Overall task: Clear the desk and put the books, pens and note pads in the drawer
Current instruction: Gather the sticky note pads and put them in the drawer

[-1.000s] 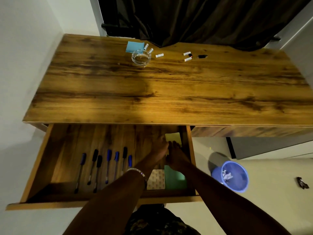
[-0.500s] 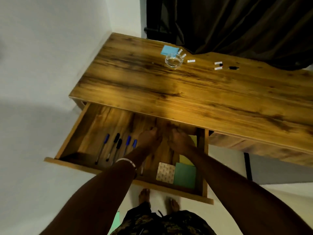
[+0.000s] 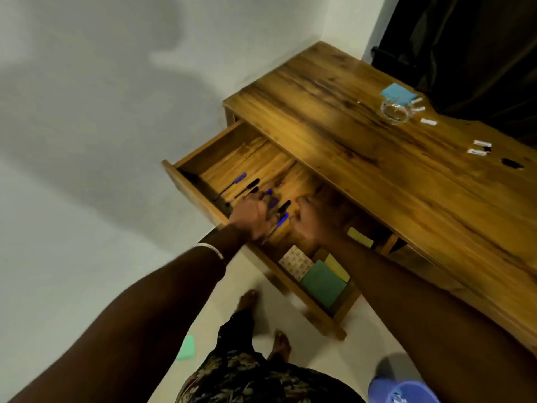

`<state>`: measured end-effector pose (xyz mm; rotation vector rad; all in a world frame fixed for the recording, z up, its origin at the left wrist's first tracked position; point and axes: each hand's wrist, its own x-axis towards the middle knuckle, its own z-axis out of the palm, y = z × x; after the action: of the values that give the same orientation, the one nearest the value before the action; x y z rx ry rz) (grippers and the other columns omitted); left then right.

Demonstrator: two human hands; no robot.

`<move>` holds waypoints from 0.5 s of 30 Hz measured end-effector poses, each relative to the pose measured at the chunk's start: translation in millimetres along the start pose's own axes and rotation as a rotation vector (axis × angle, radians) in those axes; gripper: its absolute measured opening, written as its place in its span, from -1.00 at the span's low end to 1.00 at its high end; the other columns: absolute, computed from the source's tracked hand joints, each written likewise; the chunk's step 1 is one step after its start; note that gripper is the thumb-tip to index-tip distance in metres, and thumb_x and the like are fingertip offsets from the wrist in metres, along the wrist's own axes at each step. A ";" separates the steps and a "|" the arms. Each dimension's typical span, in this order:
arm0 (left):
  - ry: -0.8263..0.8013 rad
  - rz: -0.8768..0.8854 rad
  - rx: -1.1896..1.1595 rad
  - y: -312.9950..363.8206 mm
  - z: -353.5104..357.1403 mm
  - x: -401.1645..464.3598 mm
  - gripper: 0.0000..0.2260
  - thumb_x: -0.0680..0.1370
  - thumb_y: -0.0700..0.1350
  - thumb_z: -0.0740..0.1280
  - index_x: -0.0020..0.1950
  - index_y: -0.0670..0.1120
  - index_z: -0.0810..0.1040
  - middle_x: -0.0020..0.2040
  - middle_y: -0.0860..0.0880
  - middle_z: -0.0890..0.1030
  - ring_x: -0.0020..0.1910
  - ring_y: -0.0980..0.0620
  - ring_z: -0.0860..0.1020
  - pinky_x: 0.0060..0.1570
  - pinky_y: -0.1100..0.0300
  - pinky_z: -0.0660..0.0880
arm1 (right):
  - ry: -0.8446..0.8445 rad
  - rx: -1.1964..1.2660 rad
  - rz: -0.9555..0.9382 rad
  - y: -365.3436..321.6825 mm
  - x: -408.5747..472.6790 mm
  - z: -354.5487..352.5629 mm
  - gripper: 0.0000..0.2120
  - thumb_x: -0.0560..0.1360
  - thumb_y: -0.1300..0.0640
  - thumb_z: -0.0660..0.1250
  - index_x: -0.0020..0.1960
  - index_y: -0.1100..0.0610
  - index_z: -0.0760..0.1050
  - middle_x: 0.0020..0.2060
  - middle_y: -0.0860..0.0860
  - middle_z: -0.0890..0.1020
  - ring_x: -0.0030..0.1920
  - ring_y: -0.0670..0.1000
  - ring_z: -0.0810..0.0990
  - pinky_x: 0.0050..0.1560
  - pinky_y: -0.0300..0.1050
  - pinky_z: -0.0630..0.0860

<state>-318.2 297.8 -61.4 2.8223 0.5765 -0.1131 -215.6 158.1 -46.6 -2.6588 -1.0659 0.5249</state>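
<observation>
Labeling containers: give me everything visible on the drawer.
The drawer is wood-grain brown like the desk, pulled out at its left end. Blue and black pens lie in its left part, note pads at its right. Both hands reach inside: the left hand over the pens, the right hand beside it.

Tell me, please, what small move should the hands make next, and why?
Probably lift both hands out of the drawer and reach for the blue note pad on the desk. The pens already lie in the drawer under the left hand; the right hand looks empty.
</observation>
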 end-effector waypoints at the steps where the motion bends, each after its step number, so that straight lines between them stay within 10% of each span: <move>1: 0.010 -0.024 0.000 -5.1 -2.7 -10.6 -0.46 0.53 0.23 0.14 0.43 -0.02 0.32 0.33 -0.12 0.46 0.28 -0.15 0.45 0.25 0.03 0.40 | 0.003 -0.004 -0.031 -7.2 -1.0 0.3 -0.67 0.51 0.06 0.32 0.19 0.23 0.45 0.16 0.18 0.50 0.20 0.20 0.48 0.10 0.00 0.42; 15: 0.177 -0.340 0.048 -75.8 -15.3 -156.5 -0.52 0.52 0.21 0.14 0.33 -0.04 0.40 0.28 -0.10 0.49 0.26 -0.13 0.45 0.24 0.02 0.37 | 0.006 -0.186 -0.544 -143.1 -25.7 19.1 -0.54 0.49 -0.10 0.26 0.30 0.10 0.40 0.23 0.10 0.51 0.24 0.14 0.47 0.19 0.06 0.44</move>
<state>-491.5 310.5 -44.7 2.7702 1.1039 0.0619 -329.2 243.1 -9.4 -2.3483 -1.8234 0.3144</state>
